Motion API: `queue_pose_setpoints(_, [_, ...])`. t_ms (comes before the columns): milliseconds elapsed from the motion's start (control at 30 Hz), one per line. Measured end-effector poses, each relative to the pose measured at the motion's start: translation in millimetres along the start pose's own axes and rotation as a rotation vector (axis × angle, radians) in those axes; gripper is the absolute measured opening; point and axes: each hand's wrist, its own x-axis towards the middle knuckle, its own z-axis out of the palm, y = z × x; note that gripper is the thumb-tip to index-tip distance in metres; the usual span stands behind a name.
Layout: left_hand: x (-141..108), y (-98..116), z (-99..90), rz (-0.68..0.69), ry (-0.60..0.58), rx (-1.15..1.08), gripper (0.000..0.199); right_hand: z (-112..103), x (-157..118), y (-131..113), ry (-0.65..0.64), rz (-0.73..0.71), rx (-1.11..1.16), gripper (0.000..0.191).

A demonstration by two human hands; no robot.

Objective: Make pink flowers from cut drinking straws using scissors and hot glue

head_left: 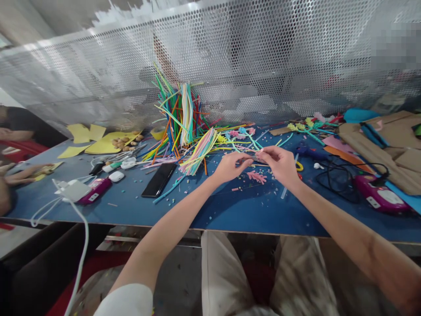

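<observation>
My left hand and my right hand meet over the blue table, thumbs and forefingers pinched close together. Whatever sits between the fingertips is too small and hidden to name. Just below them lies a pink branched pipe-cleaner piece, amid small cut bits. Behind my hands are flower-like pipe-cleaner pieces in pink, blue and yellow. To the left of my left hand rests a bundle of pastel pipe cleaners, and a taller multicoloured bunch stands behind it.
A black phone lies left, near a purple device with white cables. On the right are a blue glue gun, a second purple device and cardboard. A perforated metal panel borders the back. Another person's hands are far left.
</observation>
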Motion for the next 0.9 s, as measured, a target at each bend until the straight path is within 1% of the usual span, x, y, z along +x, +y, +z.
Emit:
queue_pose_setpoints(33, [0,-3,-4.4,0.042,-0.043,0.06,0.026,-4,2,0,0.005,-0.013,-0.012,0.025])
queue_pose_setpoints(100, [0,-11,-11.0,0.144,-0.18,0.106,0.022,-12,6,0,0.018,-0.067,-0.092,0.021])
queue_pose_setpoints(133, [-1,-15,-12.7,0.158,-0.241,0.105,0.022,-17,7,-1,0.028,-0.1,-0.149,0.019])
queue_pose_setpoints(233, [-1,-23,-11.5,0.104,-0.368,0.04,0.028,-28,12,-1,0.05,-0.174,-0.262,0.014])
queue_pose_setpoints(333, [-1,-25,-7.1,0.058,-0.419,0.002,0.027,-33,14,0,0.045,-0.214,-0.286,0.013])
queue_pose_setpoints(400, [0,-24,-6.1,0.078,-0.415,-0.002,0.023,-35,15,-1,0.028,-0.242,-0.307,0.014])
queue_pose_setpoints(467, [1,-22,-6.8,0.109,-0.394,0.016,0.025,-37,16,-2,0.002,-0.282,-0.34,0.014])
queue_pose_setpoints(567, [0,-20,-8.7,0.111,-0.331,0.114,0.028,-41,18,-5,-0.032,-0.343,-0.393,0.015])
queue_pose_setpoints(667, [-1,-20,-9.9,0.111,-0.259,0.215,0.029,-46,19,-5,-0.081,-0.369,-0.448,0.014])
queue_pose_setpoints(800, [-1,-23,-10.9,0.149,-0.182,0.251,0.029,-52,19,-5,-0.201,-0.378,-0.523,0.018])
queue_pose_setpoints(900, [-1,-24,-11.9,0.176,-0.16,0.25,0.029,-54,18,-5,-0.286,-0.394,-0.548,0.018])
